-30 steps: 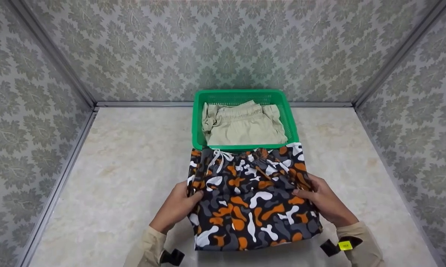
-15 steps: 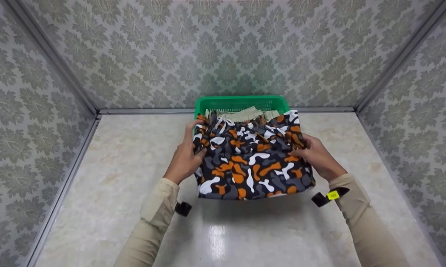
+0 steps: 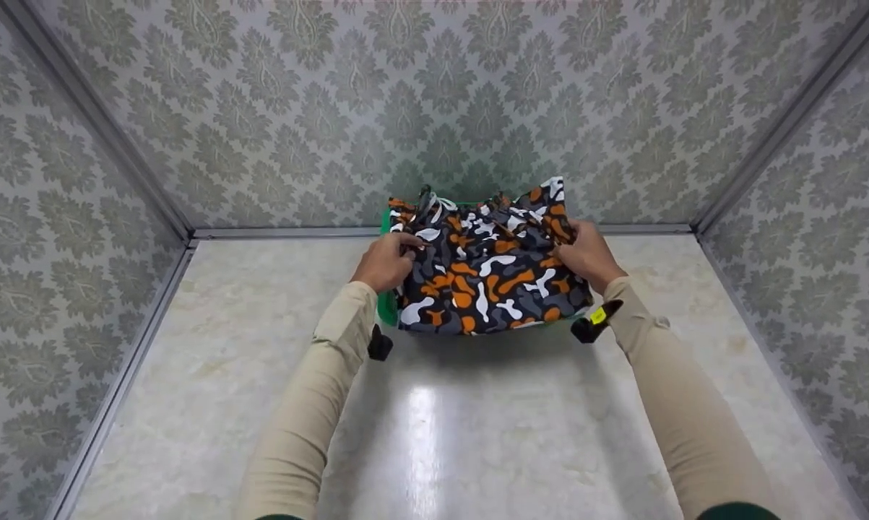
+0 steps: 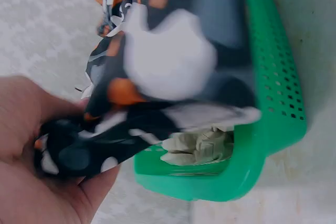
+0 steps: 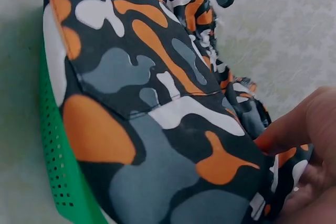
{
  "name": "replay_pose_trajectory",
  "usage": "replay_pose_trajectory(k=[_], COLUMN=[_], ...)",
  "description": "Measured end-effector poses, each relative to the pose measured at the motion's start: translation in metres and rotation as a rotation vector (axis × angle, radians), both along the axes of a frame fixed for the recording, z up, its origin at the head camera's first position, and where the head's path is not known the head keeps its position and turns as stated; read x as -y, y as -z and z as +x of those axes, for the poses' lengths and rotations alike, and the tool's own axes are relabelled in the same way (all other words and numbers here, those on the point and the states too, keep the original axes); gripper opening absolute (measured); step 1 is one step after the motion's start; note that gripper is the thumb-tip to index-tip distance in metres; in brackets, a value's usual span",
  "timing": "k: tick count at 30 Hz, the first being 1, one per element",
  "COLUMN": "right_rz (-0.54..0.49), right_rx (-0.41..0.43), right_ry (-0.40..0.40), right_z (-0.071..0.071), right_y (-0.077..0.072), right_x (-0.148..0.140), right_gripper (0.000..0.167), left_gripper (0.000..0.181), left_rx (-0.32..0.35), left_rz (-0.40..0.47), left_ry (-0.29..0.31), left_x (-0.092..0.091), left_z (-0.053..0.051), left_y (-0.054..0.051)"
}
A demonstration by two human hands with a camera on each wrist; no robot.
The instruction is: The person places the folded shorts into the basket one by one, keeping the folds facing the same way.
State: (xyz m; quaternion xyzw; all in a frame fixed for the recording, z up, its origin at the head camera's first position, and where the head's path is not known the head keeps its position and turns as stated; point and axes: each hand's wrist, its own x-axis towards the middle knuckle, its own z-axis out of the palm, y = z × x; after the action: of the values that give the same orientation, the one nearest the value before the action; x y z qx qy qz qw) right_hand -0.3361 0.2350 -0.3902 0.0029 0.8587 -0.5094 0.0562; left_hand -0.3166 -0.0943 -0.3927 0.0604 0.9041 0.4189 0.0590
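Folded shorts (image 3: 488, 271) in a black, orange, white and grey blob pattern lie across the top of a green basket (image 4: 283, 108), hiding most of it in the head view. A white drawstring shows at their far edge. My left hand (image 3: 385, 261) grips the left side of the shorts, its thumb and fingers around a fold of cloth in the left wrist view. On the opposite side, my right hand (image 3: 589, 256) pinches the right edge. Beneath the patterned cloth, a beige garment (image 4: 202, 146) sits inside the basket, only partly visible.
The basket stands at the back of a pale marbled tabletop (image 3: 261, 318), close to the patterned back wall (image 3: 441, 94). Patterned side walls rise at left and right. A black wrist device (image 3: 380, 343) hangs below each hand.
Both hands have carried the shorts forward, away from the body, until they came over the basket. The beige garment, visible earlier in the head view, is now covered there.
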Motion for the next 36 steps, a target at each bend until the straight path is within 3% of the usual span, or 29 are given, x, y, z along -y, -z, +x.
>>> replay_pose_trajectory(k=[4,9,15,19,22,26,29,32,36], right_rz=[-0.003,0.039,0.167,0.277,0.318,0.416,0.546,0.605,0.613], right_rx=[-0.032,-0.046,-0.071,-0.058,-0.04,-0.103,-0.232,-0.326,-0.279], right_ry=[0.024,0.076,0.089,0.085,0.06,0.023,-0.006,-0.076,-0.256], right_z=[-0.013,-0.017,-0.016,-0.018,-0.019,-0.015,-0.011,-0.01,-0.011], right_y=[0.016,0.036,0.046,0.048,0.051,0.056,0.059,0.061,0.065], right_x=[0.004,0.008,0.013,0.016,0.017,0.02,0.023,0.028,0.035], right_gripper=[0.06,0.06,0.062,0.068,0.067,0.068,0.07,0.075,0.084], left_gripper=[0.038,0.046,0.051,0.053,0.042,0.035,0.049,0.062,0.076], left_rx=[0.086,0.139,0.093,0.068,0.089,0.141,0.111,0.025,-0.11], left_rz=[0.016,0.017,-0.162,-0.296,-0.371,-0.373,-0.394,-0.514,-0.69], left_ry=[0.029,0.0,-0.019,0.006,0.038,0.015,-0.017,0.001,0.124], left_x=[-0.001,-0.007,-0.016,-0.022,-0.027,-0.034,-0.038,-0.039,-0.038], left_z=[-0.015,-0.024,-0.028,-0.028,-0.027,-0.019,-0.013,-0.008,-0.01], left_y=[0.012,0.03,0.05,0.056,0.057,0.054,0.047,0.041,0.045])
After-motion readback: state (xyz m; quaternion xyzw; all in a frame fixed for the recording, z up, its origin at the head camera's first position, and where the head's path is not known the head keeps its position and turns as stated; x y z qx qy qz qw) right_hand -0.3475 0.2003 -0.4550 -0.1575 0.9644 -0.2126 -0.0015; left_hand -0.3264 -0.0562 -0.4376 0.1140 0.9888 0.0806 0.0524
